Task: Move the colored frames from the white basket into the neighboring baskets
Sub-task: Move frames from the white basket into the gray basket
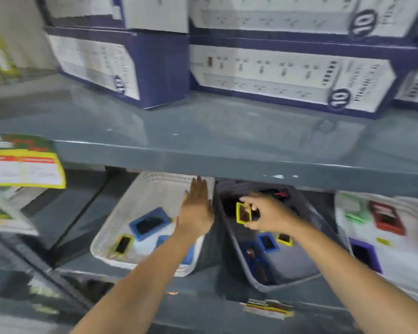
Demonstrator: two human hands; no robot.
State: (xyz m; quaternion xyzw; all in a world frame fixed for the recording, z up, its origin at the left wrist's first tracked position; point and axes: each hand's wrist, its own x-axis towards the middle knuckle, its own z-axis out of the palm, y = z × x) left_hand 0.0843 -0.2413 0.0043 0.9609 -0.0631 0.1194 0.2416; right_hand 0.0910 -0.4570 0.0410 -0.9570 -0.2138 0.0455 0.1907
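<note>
A white basket (121,220) sits on the lower shelf. It holds a large blue frame (150,223), a small yellow frame (123,244) and another blue frame (161,240) partly hidden by my left forearm. My left hand (198,208) hovers flat and open over the basket's right rim, holding nothing. My right hand (263,214) pinches a yellow frame (243,213) above the grey basket (297,268). That basket contains a small blue frame (267,242), a small yellow frame (285,239) and dark blue frames (253,259).
A white container (396,261) at the right holds red (386,219), green (355,214) and purple (366,254) frames. The grey shelf board (227,153) overhangs the baskets and carries stacked power-strip boxes (292,75). Printed packs (22,169) lie at the left.
</note>
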